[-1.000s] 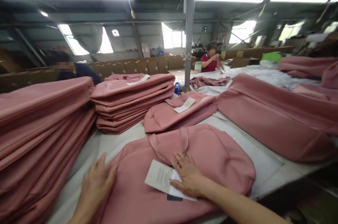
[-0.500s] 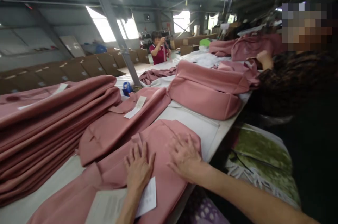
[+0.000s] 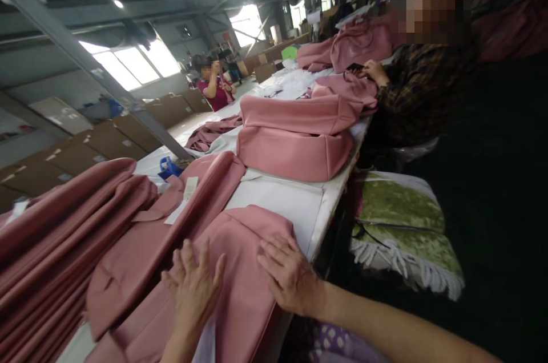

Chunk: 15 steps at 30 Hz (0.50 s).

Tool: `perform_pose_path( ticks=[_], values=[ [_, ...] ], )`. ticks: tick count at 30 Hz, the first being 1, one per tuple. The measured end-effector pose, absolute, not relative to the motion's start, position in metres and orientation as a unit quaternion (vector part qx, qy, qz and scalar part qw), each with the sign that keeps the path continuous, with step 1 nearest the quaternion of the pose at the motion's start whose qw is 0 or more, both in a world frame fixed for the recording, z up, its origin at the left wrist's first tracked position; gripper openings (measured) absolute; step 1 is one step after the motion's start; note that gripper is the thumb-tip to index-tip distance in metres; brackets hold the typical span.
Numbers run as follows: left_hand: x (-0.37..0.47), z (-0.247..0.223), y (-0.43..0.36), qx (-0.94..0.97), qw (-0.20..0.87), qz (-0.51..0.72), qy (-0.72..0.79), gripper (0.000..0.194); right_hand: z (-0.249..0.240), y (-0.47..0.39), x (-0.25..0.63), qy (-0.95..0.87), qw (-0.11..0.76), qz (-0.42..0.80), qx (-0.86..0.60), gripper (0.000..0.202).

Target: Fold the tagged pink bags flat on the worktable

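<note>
Table: long, pale (image 3: 274, 197), runs away from the wearer, loaded with pink pieces.
Pink stack: many folded layers (image 3: 64, 249), left side of table.
Pink piece in work: on table, near edge (image 3: 244, 251), under both hands; tagged piece just beside it, to the left.
Tagged piece: lies between stack and work piece (image 3: 132, 260), looks finished.
Boxy pink piece: farther up table (image 3: 293, 149), no tag visible on it.
Progress: seems midway; work piece spread mostly flat, off the stack, some creases left at far end.
Right hand: laid on far right edge (image 3: 293, 277), fingers loosely extended, no grip visible.
Left hand: wide open, fingers spread (image 3: 194, 280), palm down at the piece, holding nothing.
Tag: pale, on tagged piece (image 3: 183, 200).
White slip: mostly hidden by left wrist (image 3: 208, 343).
</note>
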<state>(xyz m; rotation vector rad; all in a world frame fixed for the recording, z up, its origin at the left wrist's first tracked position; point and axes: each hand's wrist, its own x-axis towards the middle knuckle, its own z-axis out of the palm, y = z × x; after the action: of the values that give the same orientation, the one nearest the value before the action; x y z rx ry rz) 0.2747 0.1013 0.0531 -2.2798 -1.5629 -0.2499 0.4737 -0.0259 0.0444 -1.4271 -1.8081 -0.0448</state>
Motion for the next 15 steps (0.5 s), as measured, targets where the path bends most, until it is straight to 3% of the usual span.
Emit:
perform_pose_path(
  ticks=[6,15],
  values=[
    [0.369,0.075,0.149,-0.872,0.085,-0.074,-0.476,0.057,0.041,-0.028,0.476,-0.683,0.414,0.011,-0.602,0.03],
    [0.398,0.032,0.177,-0.902,0.057,-0.032,-0.426,0.048,-0.008,-0.044,0.478,-0.702,0.403,-0.049,-0.586,0.035]
  ],
)
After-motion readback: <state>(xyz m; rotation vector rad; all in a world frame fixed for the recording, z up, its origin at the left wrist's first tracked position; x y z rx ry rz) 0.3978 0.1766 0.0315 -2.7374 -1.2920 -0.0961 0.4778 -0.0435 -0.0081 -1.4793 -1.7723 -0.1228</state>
